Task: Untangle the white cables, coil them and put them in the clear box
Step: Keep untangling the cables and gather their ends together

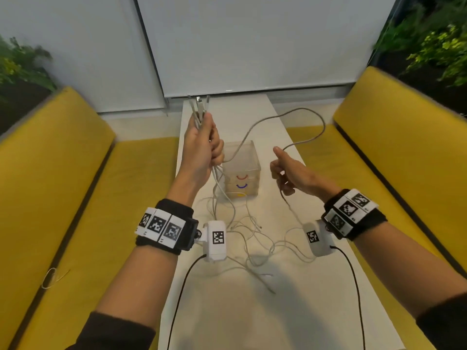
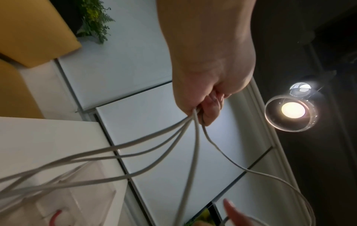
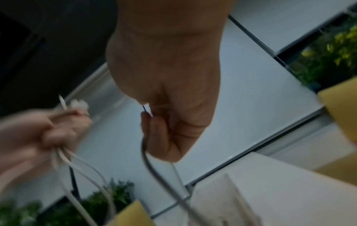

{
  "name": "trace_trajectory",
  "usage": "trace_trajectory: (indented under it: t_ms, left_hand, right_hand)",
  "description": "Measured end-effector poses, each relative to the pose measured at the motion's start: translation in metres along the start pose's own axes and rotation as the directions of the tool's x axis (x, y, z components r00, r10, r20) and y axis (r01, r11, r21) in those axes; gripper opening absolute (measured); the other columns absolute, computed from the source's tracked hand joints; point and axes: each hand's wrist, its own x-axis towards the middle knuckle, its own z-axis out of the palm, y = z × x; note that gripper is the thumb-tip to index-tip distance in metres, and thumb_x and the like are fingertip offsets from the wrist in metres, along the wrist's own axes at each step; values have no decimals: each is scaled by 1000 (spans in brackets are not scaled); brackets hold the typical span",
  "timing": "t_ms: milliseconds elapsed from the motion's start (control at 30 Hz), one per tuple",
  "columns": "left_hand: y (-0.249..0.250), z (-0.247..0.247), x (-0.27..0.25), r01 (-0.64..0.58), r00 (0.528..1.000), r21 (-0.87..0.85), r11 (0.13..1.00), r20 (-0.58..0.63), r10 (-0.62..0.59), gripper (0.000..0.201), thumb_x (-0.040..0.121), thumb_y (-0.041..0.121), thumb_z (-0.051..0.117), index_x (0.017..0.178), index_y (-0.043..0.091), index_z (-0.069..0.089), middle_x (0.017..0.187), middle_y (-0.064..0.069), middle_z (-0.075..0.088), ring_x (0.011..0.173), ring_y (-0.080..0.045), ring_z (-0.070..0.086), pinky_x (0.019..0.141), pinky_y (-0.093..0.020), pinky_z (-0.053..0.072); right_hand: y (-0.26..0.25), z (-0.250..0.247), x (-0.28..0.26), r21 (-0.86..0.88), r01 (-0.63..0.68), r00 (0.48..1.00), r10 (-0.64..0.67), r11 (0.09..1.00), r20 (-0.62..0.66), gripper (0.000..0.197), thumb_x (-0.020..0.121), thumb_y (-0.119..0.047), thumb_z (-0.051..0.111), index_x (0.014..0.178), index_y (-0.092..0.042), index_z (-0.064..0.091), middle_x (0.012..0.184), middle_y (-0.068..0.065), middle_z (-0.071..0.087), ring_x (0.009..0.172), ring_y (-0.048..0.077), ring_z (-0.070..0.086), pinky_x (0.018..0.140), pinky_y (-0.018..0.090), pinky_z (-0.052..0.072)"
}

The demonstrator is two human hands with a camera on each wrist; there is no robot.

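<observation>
My left hand is raised above the white table and grips a bundle of white cables; their plug ends stick up out of the fist. Strands hang from it into a tangle of cables lying on the table. One cable arcs from the left fist over to my right hand, whose curled fingers hold it while it trails down to the table. The clear box, with red, blue and yellow curved marks, stands between the hands.
Yellow benches run along both sides of the narrow table, the left bench and the right bench. A loop of thin wire lies on the left bench. White blinds close off the far end, with plants in the corners.
</observation>
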Motion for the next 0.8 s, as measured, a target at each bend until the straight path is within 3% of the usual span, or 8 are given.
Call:
trace_trajectory:
  t_ms: [167, 233, 300, 433, 533, 600, 667, 800]
  left_hand:
    - [-6, -9, 5, 45, 996, -41, 998, -80, -48, 35, 108, 35, 42, 77, 19, 36, 57, 3, 26, 43, -9, 17, 36, -19, 16]
    - [-8, -13, 7, 53, 994, -51, 997, -89, -57, 36, 109, 34, 41, 76, 19, 37, 57, 3, 27, 43, -8, 18, 36, -19, 15]
    - [-11, -17, 8, 68, 994, -56, 996, -85, -73, 36, 109, 32, 42, 76, 18, 38, 56, 3, 27, 42, -8, 18, 35, -18, 16]
    - [-25, -25, 5, 134, 990, -80, 988, -38, -137, 34, 108, 29, 43, 77, 17, 41, 52, 3, 29, 39, -8, 19, 34, -17, 17]
    - [-32, -31, 2, 181, 983, -64, 981, -12, -182, 32, 108, 29, 43, 79, 17, 41, 52, 3, 28, 38, -8, 19, 34, -17, 16]
    - [-36, -33, 0, 203, 979, -52, 978, -2, -203, 30, 109, 28, 41, 80, 18, 40, 51, 3, 28, 37, -7, 19, 34, -16, 16]
    - [-40, -33, 0, 218, 976, -38, 975, -2, -219, 29, 109, 28, 41, 82, 17, 40, 51, 3, 28, 37, -7, 20, 34, -15, 17]
    - [-49, -31, 1, 237, 972, -26, 971, 1, -237, 29, 108, 28, 42, 81, 17, 41, 52, 2, 28, 37, -8, 20, 33, -16, 19]
  right_hand:
    - [-5, 3, -14, 97, -174, 927, 130, 980, 351, 17, 94, -13, 41, 103, -5, 53, 95, 17, 52, 70, 28, 59, 63, 36, 53]
    - [15, 3, -7, -86, -285, 898, 297, 955, 324, 49, 92, 8, 34, 138, -6, 42, 123, 19, 52, 91, 31, 66, 77, 39, 57]
    - [43, -2, 0, -307, -322, 908, 384, 896, 167, 60, 92, 13, 32, 149, -8, 32, 139, 19, 47, 98, 31, 65, 84, 39, 57]
    - [133, -22, 2, -485, -422, 898, 426, 766, -109, 28, 95, 2, 44, 111, -3, 66, 113, 17, 69, 76, 23, 68, 69, 32, 61]
    - [190, -30, -16, -478, -546, 837, 471, 688, -278, 18, 93, -8, 52, 93, 5, 66, 90, 16, 72, 76, 30, 71, 72, 38, 61]
    - [215, -32, -25, -447, -620, 784, 505, 645, -359, 12, 92, -10, 53, 88, -1, 59, 97, 23, 71, 89, 36, 70, 82, 43, 59]
    - [231, -31, -30, -431, -679, 734, 557, 595, -388, 15, 93, -16, 55, 93, -3, 61, 104, 22, 72, 97, 35, 71, 82, 39, 59]
    - [244, -20, -34, -400, -723, 690, 595, 563, -411, 37, 91, -37, 61, 87, 0, 65, 87, 17, 76, 71, 28, 73, 72, 34, 60]
